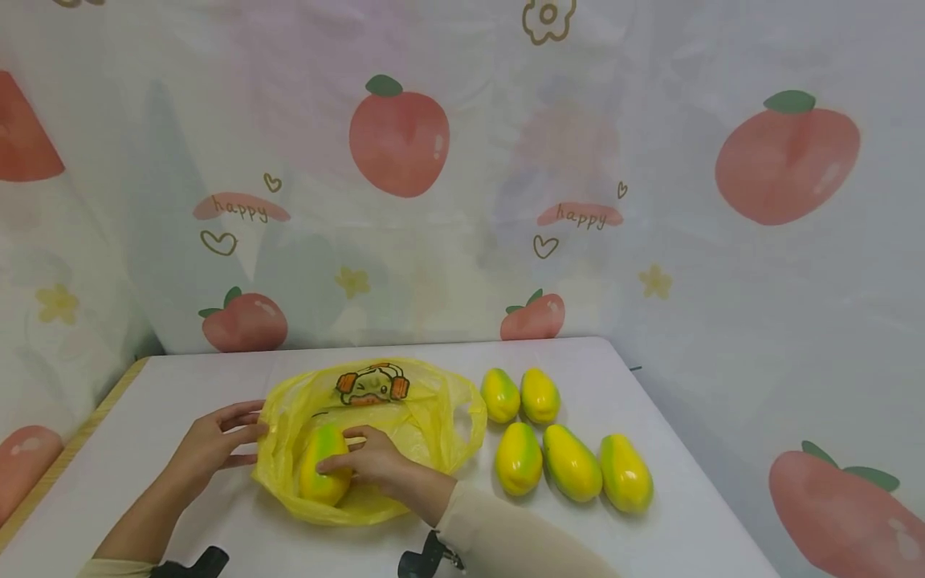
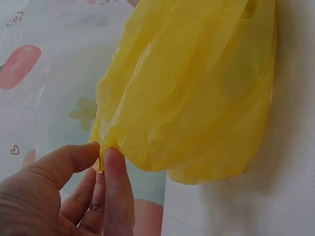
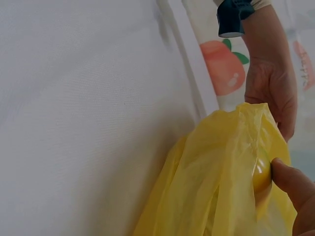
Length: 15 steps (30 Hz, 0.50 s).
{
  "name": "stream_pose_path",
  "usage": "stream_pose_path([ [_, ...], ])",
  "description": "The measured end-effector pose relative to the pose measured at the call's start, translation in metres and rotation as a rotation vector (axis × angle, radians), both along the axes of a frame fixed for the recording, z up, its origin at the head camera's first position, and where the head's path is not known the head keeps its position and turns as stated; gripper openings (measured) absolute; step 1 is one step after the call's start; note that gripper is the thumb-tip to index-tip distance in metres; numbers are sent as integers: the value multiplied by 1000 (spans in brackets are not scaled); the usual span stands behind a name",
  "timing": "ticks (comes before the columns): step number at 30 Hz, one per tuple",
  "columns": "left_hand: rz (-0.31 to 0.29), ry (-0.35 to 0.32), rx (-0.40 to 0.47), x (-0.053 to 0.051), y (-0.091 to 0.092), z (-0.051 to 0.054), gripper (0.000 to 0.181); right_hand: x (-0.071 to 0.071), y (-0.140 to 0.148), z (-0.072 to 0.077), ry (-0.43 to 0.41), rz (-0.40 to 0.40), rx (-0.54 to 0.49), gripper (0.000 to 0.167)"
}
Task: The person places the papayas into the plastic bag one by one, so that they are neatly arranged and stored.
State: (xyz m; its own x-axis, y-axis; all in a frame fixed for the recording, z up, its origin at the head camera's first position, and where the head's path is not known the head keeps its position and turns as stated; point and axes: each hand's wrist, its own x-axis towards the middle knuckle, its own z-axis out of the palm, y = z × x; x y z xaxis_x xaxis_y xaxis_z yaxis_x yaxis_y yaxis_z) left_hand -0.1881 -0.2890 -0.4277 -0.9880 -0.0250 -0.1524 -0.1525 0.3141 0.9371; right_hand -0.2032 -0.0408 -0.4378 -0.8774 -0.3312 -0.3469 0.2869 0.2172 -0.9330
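A yellow plastic bag (image 1: 433, 401) with a cartoon duck print lies on the table with its mouth spread. My left hand (image 1: 205, 441) is at the bag's left side; in the left wrist view its thumb and forefinger pinch the edge of the plastic. At the bag's mouth, my right hand (image 1: 383, 464) holds a yellow-green papaya (image 1: 323, 480), thumb on the near side. The right wrist view shows the thumb pressed against the papaya (image 3: 262, 172), the bag partly covering it. The other right fingertips are mostly hidden behind the fruit.
To the bag's right stand several more papayas: two behind, (image 1: 500, 395) nearest the bag, and others in front, the rightmost papaya (image 1: 626, 474) toward the table's right side. The white table (image 1: 686, 530) meets a fruit-printed cloth backdrop (image 1: 470, 265).
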Motion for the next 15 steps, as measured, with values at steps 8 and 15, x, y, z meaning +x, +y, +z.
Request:
stream_pose_path([
  [8,-2,16,2,-2,-1,0,69,1,-2,0,4,1,8,61],
  [15,-3,13,1,0,-1,1,69,2,-2,-2,1,5,19,62],
])
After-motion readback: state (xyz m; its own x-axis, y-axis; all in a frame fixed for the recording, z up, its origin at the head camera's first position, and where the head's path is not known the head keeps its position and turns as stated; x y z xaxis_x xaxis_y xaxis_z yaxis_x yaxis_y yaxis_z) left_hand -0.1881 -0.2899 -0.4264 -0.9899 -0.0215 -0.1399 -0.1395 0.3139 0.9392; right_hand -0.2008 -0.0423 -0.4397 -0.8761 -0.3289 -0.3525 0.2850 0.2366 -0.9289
